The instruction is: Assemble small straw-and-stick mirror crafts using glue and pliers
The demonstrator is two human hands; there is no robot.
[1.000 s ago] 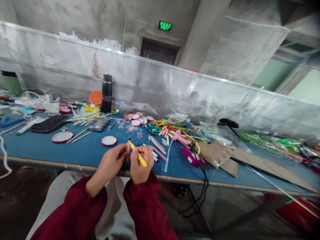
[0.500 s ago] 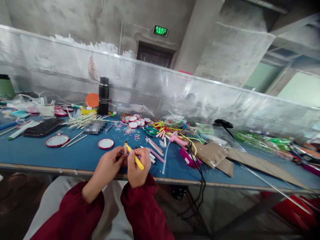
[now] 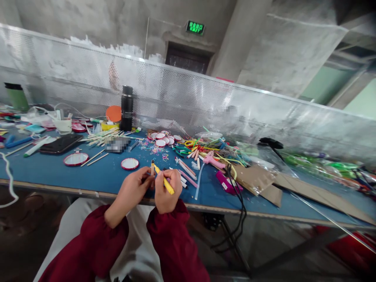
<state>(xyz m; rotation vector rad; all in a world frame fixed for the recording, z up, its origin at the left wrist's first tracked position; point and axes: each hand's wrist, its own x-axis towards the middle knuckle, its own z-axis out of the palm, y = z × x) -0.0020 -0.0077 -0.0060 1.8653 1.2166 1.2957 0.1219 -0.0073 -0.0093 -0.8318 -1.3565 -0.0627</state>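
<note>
Near the table's front edge, my left hand [image 3: 133, 188] is closed on a small pale stick [image 3: 152, 170] with a dark top end, held upright. My right hand [image 3: 166, 194] grips a yellow marker pen [image 3: 168, 185] slantwise. The pen's tip is at the upper part of the stick; whether it touches I cannot tell. My fingers hide the stick's lower part. Just right of my right hand lie several pens and pink sticks [image 3: 188, 178]. A round red-rimmed white disc [image 3: 129, 163] lies beyond my left hand.
A pink glue gun [image 3: 212, 159] and its black cord [image 3: 242, 207] are to the right, near a magenta box [image 3: 225, 183] and cardboard [image 3: 249, 178]. Toward the back stand a black bottle [image 3: 127, 109] and a perforated metal screen [image 3: 176, 94]. A phone [image 3: 60, 144] lies left.
The view has swung a little to the left, so the table's things appear farther right. My hands keep nearly the same pose, with the pen still at the stick.
</note>
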